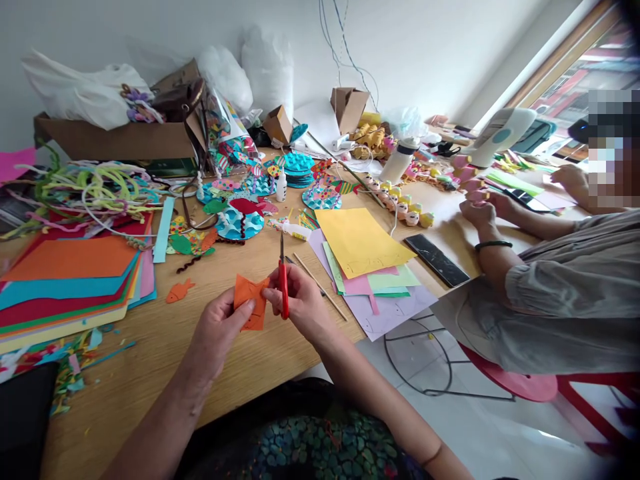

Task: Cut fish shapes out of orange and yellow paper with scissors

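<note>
My left hand (221, 327) pinches a small piece of orange paper (249, 301) with drawn lines and a notch in its top edge. My right hand (300, 303) holds red-handled scissors (283, 287), blades pointing up and away from the paper. Its thumb and fingertips also touch the right edge of the orange piece. Left of my hands, a cut-out orange paper fish (180, 291) lies on the wooden table (150, 367). A thin wooden stick (327, 293) lies just beyond my right hand.
Stacked coloured paper (75, 260) and paper scraps (75, 373) lie at left. Decorated blue discs (239, 223) and a glue bottle (281, 185) stand behind. Yellow paper (363, 241) tops sheets at right, beside a black phone (437, 260). A co-worker (565, 287) sits at right, holding pink pieces.
</note>
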A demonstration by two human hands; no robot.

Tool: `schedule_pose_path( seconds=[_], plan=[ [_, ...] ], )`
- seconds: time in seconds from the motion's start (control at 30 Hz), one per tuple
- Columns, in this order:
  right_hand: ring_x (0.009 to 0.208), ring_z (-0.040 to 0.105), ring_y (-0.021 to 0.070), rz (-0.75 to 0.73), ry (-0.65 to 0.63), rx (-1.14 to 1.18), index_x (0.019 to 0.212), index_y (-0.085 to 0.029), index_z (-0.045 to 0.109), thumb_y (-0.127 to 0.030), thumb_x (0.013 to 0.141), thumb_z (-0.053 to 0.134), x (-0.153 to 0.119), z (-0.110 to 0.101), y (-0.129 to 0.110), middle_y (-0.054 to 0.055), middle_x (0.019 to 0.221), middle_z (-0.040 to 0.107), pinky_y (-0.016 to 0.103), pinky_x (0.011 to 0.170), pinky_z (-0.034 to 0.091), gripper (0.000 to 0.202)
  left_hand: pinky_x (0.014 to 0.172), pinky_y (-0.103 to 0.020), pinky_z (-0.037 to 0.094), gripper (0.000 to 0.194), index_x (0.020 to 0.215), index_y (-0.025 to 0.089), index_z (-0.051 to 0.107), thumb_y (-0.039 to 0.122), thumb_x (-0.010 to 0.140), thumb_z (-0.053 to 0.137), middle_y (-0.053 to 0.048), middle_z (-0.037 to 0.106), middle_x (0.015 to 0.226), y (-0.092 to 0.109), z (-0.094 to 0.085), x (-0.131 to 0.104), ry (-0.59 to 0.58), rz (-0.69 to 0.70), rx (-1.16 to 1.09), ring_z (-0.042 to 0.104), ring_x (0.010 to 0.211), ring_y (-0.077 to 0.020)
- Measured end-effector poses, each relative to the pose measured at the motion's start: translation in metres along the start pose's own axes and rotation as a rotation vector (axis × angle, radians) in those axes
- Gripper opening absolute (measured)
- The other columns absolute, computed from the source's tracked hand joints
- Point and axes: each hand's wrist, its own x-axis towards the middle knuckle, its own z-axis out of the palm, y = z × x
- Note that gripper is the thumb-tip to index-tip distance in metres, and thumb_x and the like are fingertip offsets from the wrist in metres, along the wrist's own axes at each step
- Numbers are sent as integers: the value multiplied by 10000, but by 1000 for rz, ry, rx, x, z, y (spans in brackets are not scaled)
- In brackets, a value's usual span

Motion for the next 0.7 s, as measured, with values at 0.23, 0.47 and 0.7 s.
schedule_pose_path(
  seconds=[0.23,0.47,0.7],
  plan=[
    [483,446,52,16,-33,52,830,-174,500,-275,647,731,6,6,-8,-65,659,506,184,440,350,311,823,-334,481,190,827,201,713,319,678,708,-34,730,832,3,0,-4,-56,-25,-25,636,849,-220],
    [442,444,72,59,-50,-162,743,-172,488,-291,807,542,-18,5,2,-68,535,437,191,430,334,146,682,-270,487,81,702,211,693,241,628,702,15,693,664,12,0,-4,113,-8,-65,607,682,-172],
    [446,440,70,153,-173,-254,703,-162,488,-353,856,461,-47,-2,17,-53,539,422,180,418,338,247,573,-256,469,53,637,193,652,213,605,689,32,629,569,15,11,-2,151,38,-136,544,549,-137]
  ],
)
